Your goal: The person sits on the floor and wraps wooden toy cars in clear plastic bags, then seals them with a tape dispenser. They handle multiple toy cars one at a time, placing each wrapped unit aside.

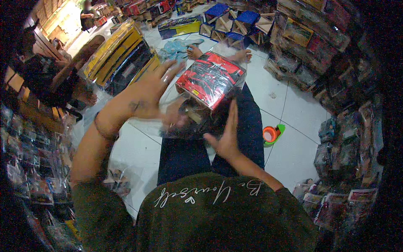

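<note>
A red and black box [212, 77] in loose clear plastic wrapping [189, 124] rests over my lap, tilted toward me. My left hand [153, 96] is at the left side of the wrapping, its fingers spread and smeared by motion. Flat against the wrapping's right side lies my right hand [226, 134], fingers stretched and thumb apart. Neither hand closes around the box. Whether the left fingers touch the plastic is too blurred to tell.
A green tape dispenser with an orange core [270, 134] lies on the white tiles at right. Wrapped yellow and black boxes [121, 59] stand at left, blue boxes [239, 23] ahead. Wrapped stacks [302, 46] line the right. Another person [46, 80] sits at far left.
</note>
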Tool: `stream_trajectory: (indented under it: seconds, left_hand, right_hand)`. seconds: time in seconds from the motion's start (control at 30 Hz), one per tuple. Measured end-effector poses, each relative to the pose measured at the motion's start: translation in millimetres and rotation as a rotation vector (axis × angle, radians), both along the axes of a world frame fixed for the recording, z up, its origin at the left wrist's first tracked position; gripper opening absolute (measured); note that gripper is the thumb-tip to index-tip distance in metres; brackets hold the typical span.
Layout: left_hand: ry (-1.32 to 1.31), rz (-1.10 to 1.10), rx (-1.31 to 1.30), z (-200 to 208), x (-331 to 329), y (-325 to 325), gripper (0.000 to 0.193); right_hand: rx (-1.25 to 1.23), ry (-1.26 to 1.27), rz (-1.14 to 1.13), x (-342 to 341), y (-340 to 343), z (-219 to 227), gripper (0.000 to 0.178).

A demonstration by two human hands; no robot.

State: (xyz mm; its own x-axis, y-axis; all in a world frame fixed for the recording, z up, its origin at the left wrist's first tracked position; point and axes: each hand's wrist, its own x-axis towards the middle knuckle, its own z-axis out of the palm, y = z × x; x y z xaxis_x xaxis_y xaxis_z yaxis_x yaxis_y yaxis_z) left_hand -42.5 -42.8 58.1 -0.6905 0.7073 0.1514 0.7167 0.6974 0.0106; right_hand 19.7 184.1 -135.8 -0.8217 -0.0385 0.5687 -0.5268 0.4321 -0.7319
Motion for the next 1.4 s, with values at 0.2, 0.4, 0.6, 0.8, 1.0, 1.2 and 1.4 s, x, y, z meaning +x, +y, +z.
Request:
stream_trajectory:
  seconds: [0.2,0.4,0.6,0.8,1.0,1.2,1.4]
  left_hand:
    - [0.179,-0.068,-0.539,19.9,43.1,-29.2,0.020]
    - [0.035,0.116,-0.236,82.2,-53.4,30.0,0.030]
    - [-0.228,0.388,0.080,88.1,-116.9,20.1,0.040]
    - [-0.469,0.624,0.528,76.0,-38.9,-31.1,0.035]
    - [-0.359,0.973,0.500,72.1,25.2,-63.7,0.037]
    - [-0.392,1.150,0.623,1.0,33.0,-151.9,0.035]
    - [-0.711,1.012,0.760,-117.1,6.4,-162.3,0.041]
  right_hand:
    - [0.075,0.004,0.118,-50.8,-24.2,58.7,0.124]
    - [0.312,-0.257,0.119,-91.9,31.0,24.4,0.122]
    - [0.497,-0.685,-0.150,-73.7,88.3,-63.0,0.104]
    - [0.625,-0.544,0.322,-157.1,118.2,-48.9,0.096]
    - [0.538,-0.409,0.320,-207.0,73.6,4.8,0.015]
    - [0.497,-0.233,0.015,-186.3,152.1,61.0,0.015]
    - [0.673,-0.132,-0.108,-189.0,162.1,77.2,0.012]
